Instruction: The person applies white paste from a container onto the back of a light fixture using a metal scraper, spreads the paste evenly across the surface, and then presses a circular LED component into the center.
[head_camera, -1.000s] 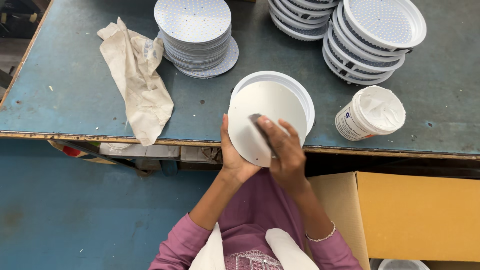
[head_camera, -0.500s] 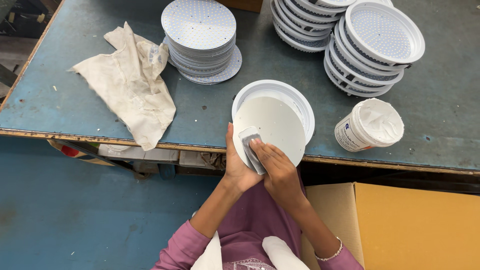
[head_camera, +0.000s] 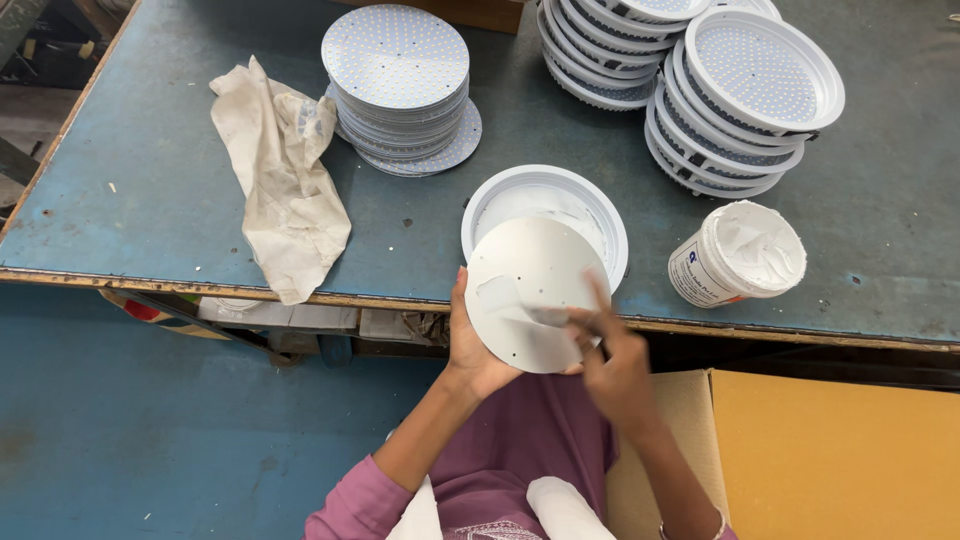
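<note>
Head view: I'm holding a round white disc (head_camera: 535, 290) out over the near edge of the tabletop (head_camera: 130, 190), just in front of an open white ring housing (head_camera: 545, 195) that's sitting on it. My left hand (head_camera: 475, 345) is gripping the disc at its lower left rim, thumb on the face, fingers behind it. My right hand (head_camera: 615, 365) is pressing fingertips on the disc's face, lower right, beside a grey-white smear of paste (head_camera: 510, 300); it's motion-blurred, so I can't tell if that grip is pinching a small scraper or just bare fingers.

Handling read: the disc is looking thin, flat and stiff, sheet-like, probably light. The paste is making the face slick, so I'm judging the rim the safe place to hold, not the face. It's bending little under the fingertip push as far as I can see, but a thin plate like this could flex or dent if squeezed across the middle. The hidden underside may be carrying small parts, like the dotted stack of discs (head_camera: 395, 70), so I'm keeping the fingers behind it light.

Nearby: an open tub of white paste (head_camera: 745, 255) to the right, a crumpled cloth (head_camera: 280, 180) to the left, stacked housings (head_camera: 740, 95) at the far right.
</note>
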